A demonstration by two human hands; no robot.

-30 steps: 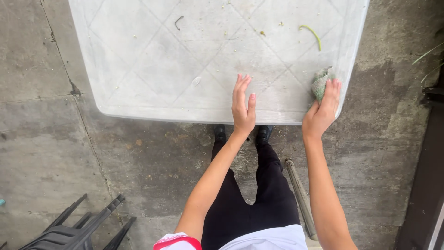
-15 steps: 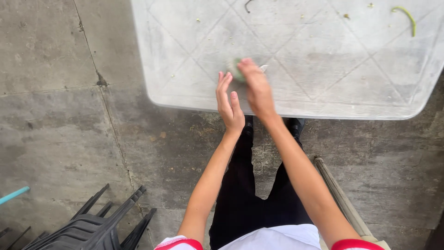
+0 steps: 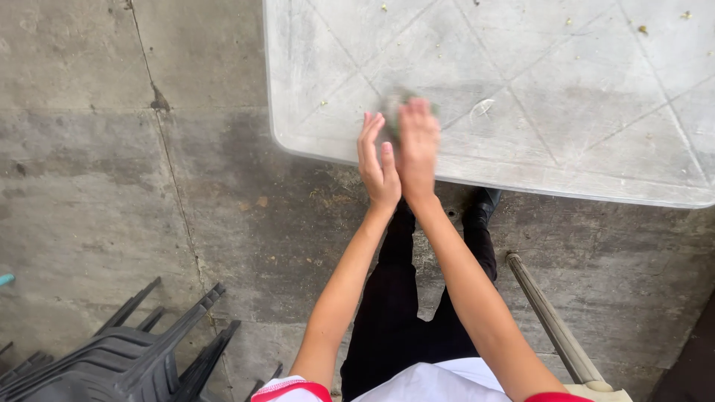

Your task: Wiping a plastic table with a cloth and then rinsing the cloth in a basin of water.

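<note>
Right hand (image 3: 417, 145) presses a greenish rag (image 3: 393, 104) flat near the table (image 3: 521, 89) edge, left hand (image 3: 378, 160) spread open beside it; firm, overlapping strokes look best.

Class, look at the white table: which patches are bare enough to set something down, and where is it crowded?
The table lies bare right of the hands, out to its far right edge, bar scattered crumbs. The near-left corner is crowded: the left hand and right hand, pressing a cloth, sit there.

White plastic table (image 3: 566, 97) on concrete floor (image 3: 97, 186), right hand (image 3: 417, 145) pressing a greenish cloth (image 3: 395, 104) near the table's front edge, left hand (image 3: 378, 165) open just beside it at the edge, stacked dark chairs (image 3: 112, 357) well below-left of the table.
</note>
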